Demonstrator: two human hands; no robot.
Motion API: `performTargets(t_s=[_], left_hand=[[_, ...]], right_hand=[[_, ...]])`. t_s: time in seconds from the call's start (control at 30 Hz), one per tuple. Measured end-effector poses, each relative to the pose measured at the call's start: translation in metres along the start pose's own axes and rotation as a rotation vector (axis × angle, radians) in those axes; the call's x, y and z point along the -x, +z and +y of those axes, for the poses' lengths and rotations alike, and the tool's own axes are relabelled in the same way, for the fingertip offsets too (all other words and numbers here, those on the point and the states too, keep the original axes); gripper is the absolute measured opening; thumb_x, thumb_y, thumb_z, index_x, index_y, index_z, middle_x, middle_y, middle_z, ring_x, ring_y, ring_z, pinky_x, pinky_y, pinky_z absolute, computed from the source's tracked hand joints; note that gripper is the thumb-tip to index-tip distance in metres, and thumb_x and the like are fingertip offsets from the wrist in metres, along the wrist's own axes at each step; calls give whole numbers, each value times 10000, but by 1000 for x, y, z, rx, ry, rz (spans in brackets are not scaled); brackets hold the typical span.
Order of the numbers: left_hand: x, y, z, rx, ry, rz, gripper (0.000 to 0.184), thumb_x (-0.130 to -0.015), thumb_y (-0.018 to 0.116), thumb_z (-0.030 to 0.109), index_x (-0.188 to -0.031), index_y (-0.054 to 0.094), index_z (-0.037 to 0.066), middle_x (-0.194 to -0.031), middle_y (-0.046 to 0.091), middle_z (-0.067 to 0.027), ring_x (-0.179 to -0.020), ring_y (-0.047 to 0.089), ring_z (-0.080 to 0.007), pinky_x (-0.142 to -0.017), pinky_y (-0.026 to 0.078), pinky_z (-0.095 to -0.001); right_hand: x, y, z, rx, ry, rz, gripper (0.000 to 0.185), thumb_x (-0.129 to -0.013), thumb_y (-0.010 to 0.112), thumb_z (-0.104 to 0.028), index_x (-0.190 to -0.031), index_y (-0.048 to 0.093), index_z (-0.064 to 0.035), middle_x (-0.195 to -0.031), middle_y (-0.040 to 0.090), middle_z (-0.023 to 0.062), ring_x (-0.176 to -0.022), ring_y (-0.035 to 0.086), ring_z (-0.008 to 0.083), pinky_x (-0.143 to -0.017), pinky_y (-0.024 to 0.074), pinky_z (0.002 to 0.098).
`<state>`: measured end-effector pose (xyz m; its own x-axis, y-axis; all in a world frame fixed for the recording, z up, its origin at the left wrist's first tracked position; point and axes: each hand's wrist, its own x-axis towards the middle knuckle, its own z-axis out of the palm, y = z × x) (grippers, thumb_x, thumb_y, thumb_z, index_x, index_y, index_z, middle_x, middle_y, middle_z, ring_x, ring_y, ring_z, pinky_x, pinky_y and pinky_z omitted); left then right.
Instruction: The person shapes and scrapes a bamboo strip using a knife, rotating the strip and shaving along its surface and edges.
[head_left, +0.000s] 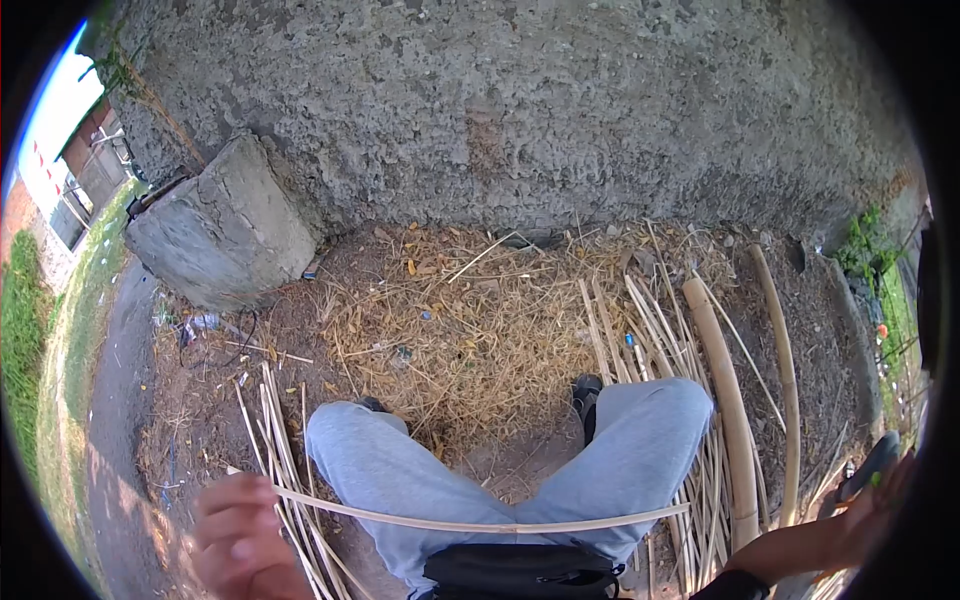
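My left hand [240, 535], at the lower left, has its fingers closed on one end of a thin bamboo strip [450, 524]. The strip runs across my lap, bowing slightly, and its far end lies over my other thigh. At the right edge is my right hand [870, 515], raised and turned away from the lap, apart from the strip. A dark grey, flat object [870, 466] shows beside its fingers, with a small green spot near it. Dimness at the picture's rim hides how the fingers close there.
Split bamboo strips [275, 440] lie by my left leg. More strips [690, 500] and two thick bamboo poles [722, 400] lie on the right. Straw and shavings [460, 350] cover the ground ahead. Behind stand a rough wall [520, 120] and a concrete block [225, 235].
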<state>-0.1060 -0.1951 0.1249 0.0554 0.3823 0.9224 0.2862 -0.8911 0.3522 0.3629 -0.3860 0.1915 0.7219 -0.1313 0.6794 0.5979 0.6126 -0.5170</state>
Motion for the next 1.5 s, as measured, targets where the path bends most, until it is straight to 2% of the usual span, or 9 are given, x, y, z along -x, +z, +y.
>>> performTargets(t_s=[0.07, 0.17, 0.3, 0.37, 0.7, 0.87, 1.1, 1.23, 1.5], left_hand=[[45, 23, -30, -47, -505, -674, 425, -854, 748, 231, -1209, 616, 39, -1072, 670, -191, -975, 657, -344, -879, 518, -463], [123, 76, -46, 170, -529, -1140, 503, -909, 692, 328, -1306, 572, 44, -1219, 638, -164, -1080, 628, -381, -903, 519, -443], [175, 123, -35, 387, -537, -1352, 461, -998, 554, 411, -1351, 549, 114, -1171, 657, -179, -1091, 624, -397, -949, 489, -442], [163, 134, -32, 450, -659, -1818, 389, -1011, 530, 390, -1294, 573, 127, -1049, 673, -196, -1024, 637, -408, -881, 497, -471], [111, 59, -44, -42, -753, -1042, 189, -968, 624, 233, -1032, 660, 59, -772, 664, -174, -691, 624, -417, -605, 480, -461], [123, 30, -56, -149, -961, -712, 215, -997, 601, 174, -1132, 669, 21, -646, 594, -85, -513, 533, -165, -522, 433, -313], [149, 47, -67, 8, -1043, -565, 291, -1055, 519, 229, -1143, 672, -2, -674, 529, 30, -559, 475, -51, -503, 394, -243], [142, 61, -74, 179, -1225, -506, 316, -1043, 551, 253, -875, 594, -11, -637, 527, -11, -559, 472, -64, -503, 383, -267], [138, 90, -91, 369, -1439, -345, 279, -1035, 571, 244, -911, 650, 7, -646, 547, 19, -526, 453, -28, -459, 348, -214]], right_hand=[[26, -32, 64, 152, 285, 118, 276, -1044, 536, -188, -1230, 552, 14, -985, 571, 44, -562, 344, 18, -471, 291, 174], [76, -20, 91, 206, 503, 9, 202, -1022, 597, -223, -880, 544, -89, -651, 369, -71, -460, 237, -11, -395, 195, 179], [98, -25, 102, 164, 613, 18, 176, -1024, 591, -223, -922, 560, -82, -664, 382, -60, -469, 238, -9, -400, 204, 178], [100, -26, 103, 157, 585, -15, 175, -1026, 584, -218, -926, 562, -77, -666, 389, -58, -471, 236, -9, -404, 205, 178], [102, 10, 97, 89, 516, -19, 201, -1038, 544, -181, -866, 517, -80, -658, 400, -51, -459, 226, -11, -400, 190, 184], [120, 18, 111, 51, 587, -35, 262, -1045, 524, -180, -800, 463, -110, -641, 381, -46, -442, 224, -3, -403, 177, 190], [187, 73, 127, 257, 453, -838, 319, -1057, 497, -296, -956, 548, 2, -732, 523, 21, -516, 401, 96, -489, 310, 273], [220, 140, 118, 366, 246, -1288, 261, -1007, 584, -254, -960, 622, 0, -703, 601, 131, -562, 577, 254, -535, 438, 369], [322, 142, 181, 230, 82, -1448, 198, -931, 683, -198, -990, 687, -9, -760, 684, 129, -557, 645, 290, -487, 495, 384]])
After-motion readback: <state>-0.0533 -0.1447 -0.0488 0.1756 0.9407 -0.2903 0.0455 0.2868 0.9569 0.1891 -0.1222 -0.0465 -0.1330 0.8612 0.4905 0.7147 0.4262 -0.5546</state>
